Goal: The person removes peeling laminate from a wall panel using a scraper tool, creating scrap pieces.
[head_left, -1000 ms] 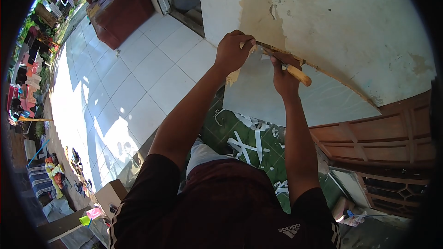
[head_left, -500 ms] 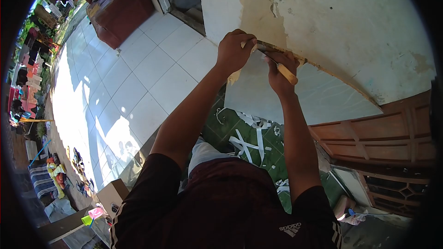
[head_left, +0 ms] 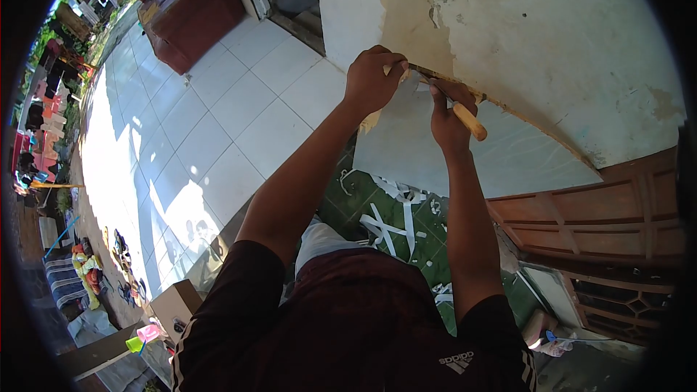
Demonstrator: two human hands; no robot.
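Observation:
A pale panel (head_left: 414,145) with a rough brown top edge (head_left: 534,122) stands against the peeling wall (head_left: 508,36). At the left end of that edge my left hand (head_left: 374,80) is closed, thumb and fingers pinched over the edge. Just right of it, my right hand (head_left: 451,116) is wrapped round a tool with a yellow wooden handle (head_left: 470,122). The handle points down and to the right; the tool's far end lies near the edge and is partly hidden by my fingers.
White strips (head_left: 392,229) lie scattered on green floor tiles (head_left: 341,199) below. A brown wooden door (head_left: 602,210) is at the right. White floor tiles (head_left: 218,116) and a dark red sofa (head_left: 192,14) are at the left, with a cardboard box (head_left: 174,308) lower left.
My right hand and the tool have moved a little to the right and down along the edge. My left hand keeps its grip in nearly the same place.

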